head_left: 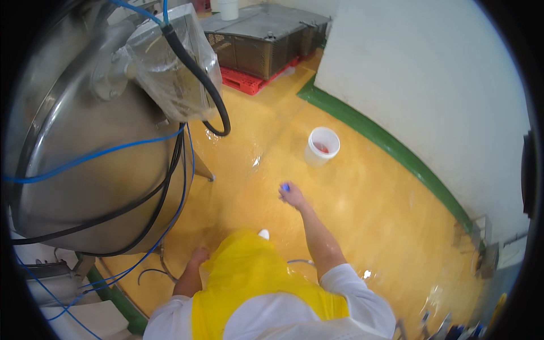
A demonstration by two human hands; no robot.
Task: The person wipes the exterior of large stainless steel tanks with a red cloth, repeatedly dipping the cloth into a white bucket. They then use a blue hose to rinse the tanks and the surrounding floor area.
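Note:
My right hand (293, 196) is stretched out ahead over the floor, closed around a small blue object (285, 187) whose kind is too small to make out. A little beyond it, apart from the hand, a white bucket (315, 154) stands upright on the floor with something reddish inside. My left hand (199, 256) hangs low beside my yellow apron (243, 263); its fingers are too small and partly hidden to read.
To my left stands a big steel tank (107, 170) with blue and black hoses and a plastic-wrapped box (175, 68). Metal crates (238, 54) rest on a red pallet (241, 80) at the back. A green-edged white wall (425, 73) runs along the right; the yellow floor (238, 164) shines wet.

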